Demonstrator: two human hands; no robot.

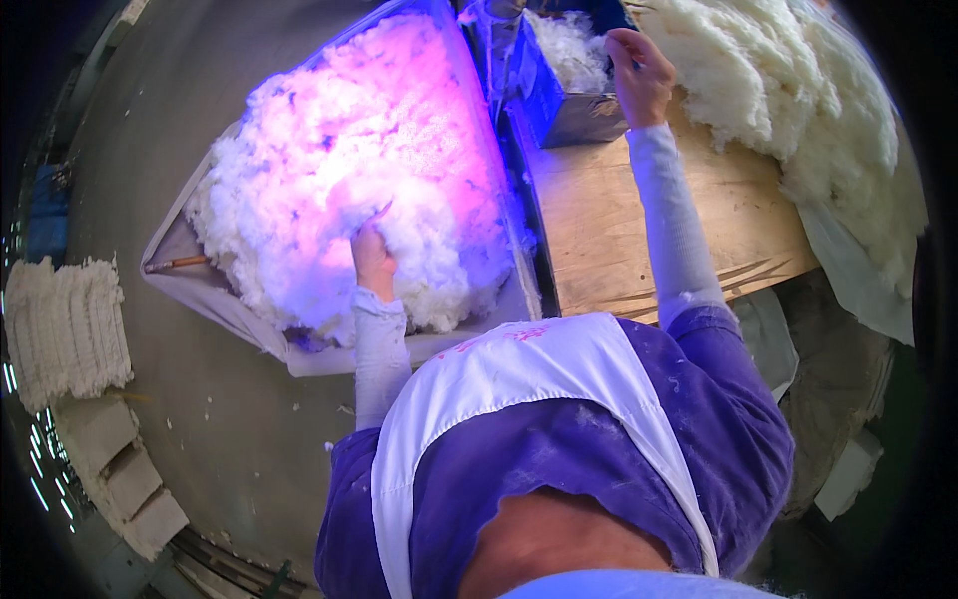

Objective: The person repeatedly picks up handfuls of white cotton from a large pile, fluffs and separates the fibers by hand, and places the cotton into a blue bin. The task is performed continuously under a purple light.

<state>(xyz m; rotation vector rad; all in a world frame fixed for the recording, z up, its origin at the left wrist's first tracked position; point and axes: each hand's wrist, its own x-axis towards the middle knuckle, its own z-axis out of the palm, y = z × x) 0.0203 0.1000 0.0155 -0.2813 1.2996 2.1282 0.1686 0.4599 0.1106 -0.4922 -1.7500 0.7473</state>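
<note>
My left hand reaches into a large heap of fluffy white fibre, which looks like loose cotton. Its fingers are closed around a tuft at the near part of the heap, partly covered by fluff. The heap fills a cloth-lined bin, and pink and violet light falls over it. My right hand is raised at the right rim of a small box that also contains white fibre. Its fingers are curled with the tips together; whatever they pinch is too small to make out.
The box stands on a wooden board to the right of the bin. Cream-coloured batting is piled at the far right. On the left are a stack of folded cream material and pale blocks. A thin brown stick pokes out at the bin's left corner.
</note>
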